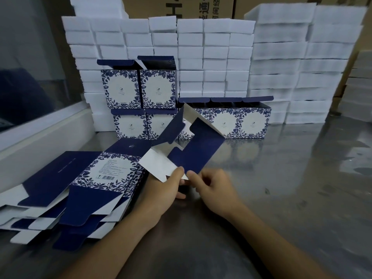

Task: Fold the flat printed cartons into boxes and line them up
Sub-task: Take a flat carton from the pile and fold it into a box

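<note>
Both hands hold one partly opened carton (193,150), navy outside and white inside, lifted above the steel table. My left hand (161,190) pinches its white flap at the near edge. My right hand (213,188) pinches the navy panel just beside it. A pile of flat printed cartons (80,188) lies at the left. Folded boxes with blue floral print stand at the back: two on top (138,88) of two lower ones (130,125), and a row (237,121) to their right with lids open.
Stacks of white foam blocks (221,57) form a wall behind the boxes, with brown cardboard cases (181,7) above. A white ledge (40,133) runs along the left. The steel table (291,178) stretches to the right.
</note>
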